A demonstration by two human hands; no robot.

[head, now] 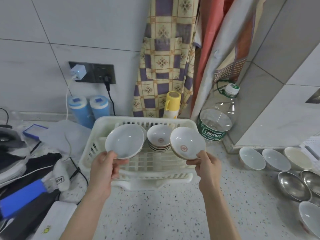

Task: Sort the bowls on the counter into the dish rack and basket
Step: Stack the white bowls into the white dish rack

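Left hand (103, 166) and right hand (207, 164) each pinch a tilted bowl's rim above the dish rack (138, 163); either bowl could slip and chip.

Both forearms reach forward; the left hand (103, 168) and right hand (207, 166) each pinch closed, thumbs uppermost.

Bright even indoor light, soft shadows, slightly blurry overall, wide-angle bending at edges
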